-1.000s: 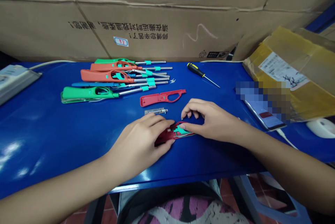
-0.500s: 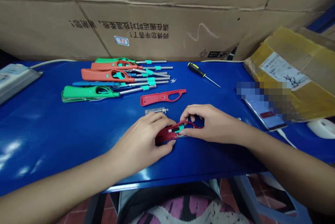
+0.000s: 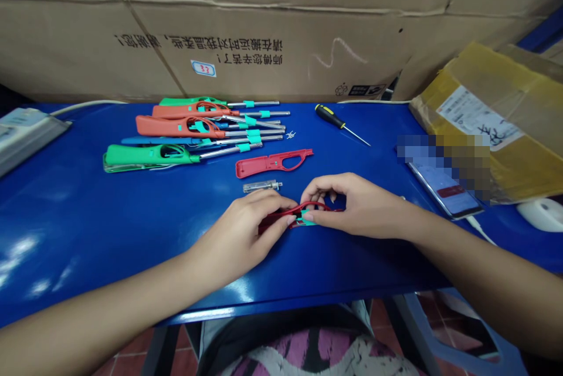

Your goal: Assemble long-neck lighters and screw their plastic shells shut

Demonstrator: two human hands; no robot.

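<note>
Both hands are closed on a red lighter casing half (image 3: 303, 205) just over the blue table. My left hand (image 3: 255, 220) grips its wide handle end, the thumb pressing inside near the middle. At the loop end, my right hand (image 3: 347, 203) pinches the casing, its thumb against a turquoise trigger piece (image 3: 305, 217). My fingers cover much of the inside. Just beyond lies a clear fuel tank (image 3: 261, 186) with a metal valve. The other red casing half (image 3: 273, 163) rests behind that, hollow side up.
Several long-nosed lighters (image 3: 176, 126) in green, orange and blue are piled at the back left. A screwdriver (image 3: 329, 116) lies at the back. On the right are a phone (image 3: 444, 188), a white mouse (image 3: 543, 214) and a yellow-taped parcel (image 3: 488, 112). A large carton (image 3: 264, 77) stands behind.
My left thumb has moved up from the casing's near edge to press on its inside. The casing has tilted, and the black and white part inside is now hidden.
</note>
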